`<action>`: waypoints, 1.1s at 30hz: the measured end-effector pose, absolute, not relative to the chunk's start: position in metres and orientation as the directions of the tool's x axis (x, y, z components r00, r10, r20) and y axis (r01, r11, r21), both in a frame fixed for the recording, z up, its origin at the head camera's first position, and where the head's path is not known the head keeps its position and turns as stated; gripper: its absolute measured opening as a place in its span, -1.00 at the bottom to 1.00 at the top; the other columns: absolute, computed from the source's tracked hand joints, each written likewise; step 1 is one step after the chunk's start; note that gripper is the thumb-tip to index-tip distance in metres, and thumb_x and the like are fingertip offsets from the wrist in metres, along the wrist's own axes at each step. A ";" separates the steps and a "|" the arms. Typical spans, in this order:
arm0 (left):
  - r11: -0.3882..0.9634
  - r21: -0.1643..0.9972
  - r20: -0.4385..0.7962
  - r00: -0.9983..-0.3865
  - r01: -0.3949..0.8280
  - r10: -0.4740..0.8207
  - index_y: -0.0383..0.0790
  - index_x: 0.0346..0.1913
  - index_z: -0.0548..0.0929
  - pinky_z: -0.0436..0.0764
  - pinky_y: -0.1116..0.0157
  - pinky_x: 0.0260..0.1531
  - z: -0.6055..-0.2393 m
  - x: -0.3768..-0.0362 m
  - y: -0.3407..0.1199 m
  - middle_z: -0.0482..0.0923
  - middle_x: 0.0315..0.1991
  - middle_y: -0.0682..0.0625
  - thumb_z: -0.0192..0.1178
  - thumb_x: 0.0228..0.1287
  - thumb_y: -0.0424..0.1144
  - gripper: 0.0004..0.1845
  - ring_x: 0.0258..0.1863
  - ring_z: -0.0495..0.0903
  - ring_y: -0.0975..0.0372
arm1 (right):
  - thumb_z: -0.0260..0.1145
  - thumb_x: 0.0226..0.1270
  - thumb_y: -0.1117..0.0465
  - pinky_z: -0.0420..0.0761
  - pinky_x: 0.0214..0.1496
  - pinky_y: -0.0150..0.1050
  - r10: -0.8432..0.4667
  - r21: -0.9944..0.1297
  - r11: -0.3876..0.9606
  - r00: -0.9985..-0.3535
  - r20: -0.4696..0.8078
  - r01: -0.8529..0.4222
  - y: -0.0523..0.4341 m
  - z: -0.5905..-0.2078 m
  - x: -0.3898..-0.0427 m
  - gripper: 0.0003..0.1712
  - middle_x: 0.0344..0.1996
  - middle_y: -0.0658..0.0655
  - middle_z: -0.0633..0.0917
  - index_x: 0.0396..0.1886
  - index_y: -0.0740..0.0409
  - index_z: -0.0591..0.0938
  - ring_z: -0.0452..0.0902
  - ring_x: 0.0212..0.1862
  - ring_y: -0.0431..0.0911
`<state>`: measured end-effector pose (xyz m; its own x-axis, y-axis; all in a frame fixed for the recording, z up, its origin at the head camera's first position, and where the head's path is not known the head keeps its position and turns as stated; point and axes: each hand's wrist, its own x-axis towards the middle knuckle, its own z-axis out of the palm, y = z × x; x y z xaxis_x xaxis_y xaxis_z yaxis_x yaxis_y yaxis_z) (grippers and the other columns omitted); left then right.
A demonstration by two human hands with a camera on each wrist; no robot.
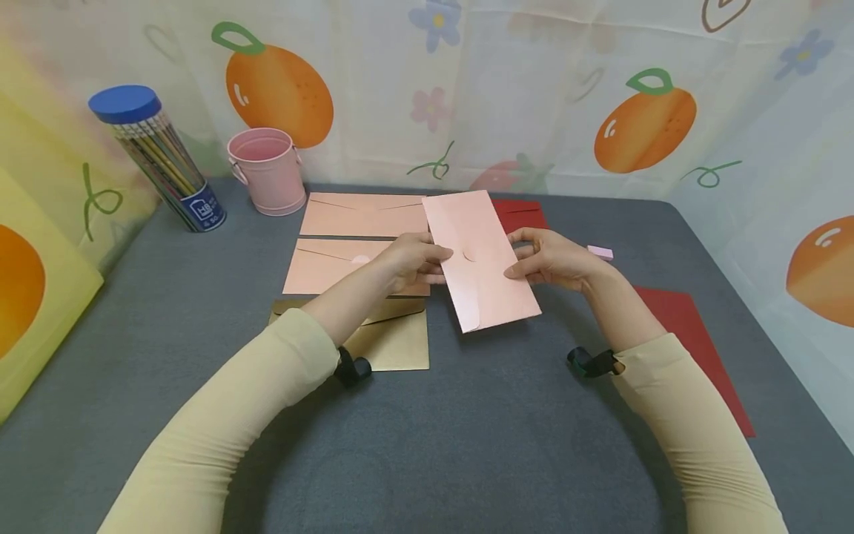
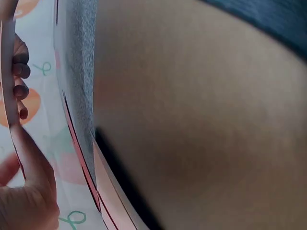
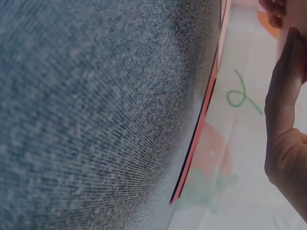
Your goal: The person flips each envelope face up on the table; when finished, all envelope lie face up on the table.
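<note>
A pink envelope (image 1: 482, 278) is held up at a tilt above the table, between both hands. My left hand (image 1: 412, 261) pinches its left edge, thumb on the near face. On the opposite edge, my right hand (image 1: 557, 258) grips it with the thumb in front and fingers behind. Two more pink envelopes (image 1: 363, 213) lie stacked in a column at the left, with a gold envelope (image 1: 400, 347) below them, partly covered by the left forearm. Behind the held envelope a red envelope (image 1: 523, 215) shows in part. The left wrist view catches the held envelope (image 2: 6, 81) nearly edge-on.
At the back left stand a jar of pencils (image 1: 160, 163) with a blue lid and a pink bucket (image 1: 272, 178). A red sheet or envelope (image 1: 690, 337) lies right, partly under the right arm. A small pink block (image 1: 600, 253) sits behind the right wrist.
</note>
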<state>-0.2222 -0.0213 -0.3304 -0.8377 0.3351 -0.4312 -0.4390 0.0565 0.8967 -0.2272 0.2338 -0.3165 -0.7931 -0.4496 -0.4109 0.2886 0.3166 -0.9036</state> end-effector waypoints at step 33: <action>0.364 0.859 -0.493 -0.769 -0.359 0.406 -0.36 0.03 0.50 0.66 0.45 -0.37 -0.329 -0.225 -0.045 0.52 -0.31 -0.03 0.20 0.31 -0.40 -0.73 -0.45 0.57 0.30 | 0.15 0.46 0.36 0.69 -0.34 -0.43 -0.187 -0.908 0.107 -0.889 -0.418 0.405 0.274 -0.322 -0.234 -0.80 -0.44 -0.08 0.66 -0.03 0.23 0.34 0.67 -0.40 -0.28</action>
<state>-0.2248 -0.0451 -0.3287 -0.7693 0.4059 -0.4934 -0.3591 0.3639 0.8594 -0.2342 0.2737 -0.3225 -0.8888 -0.1872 -0.4183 0.4049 0.1065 -0.9081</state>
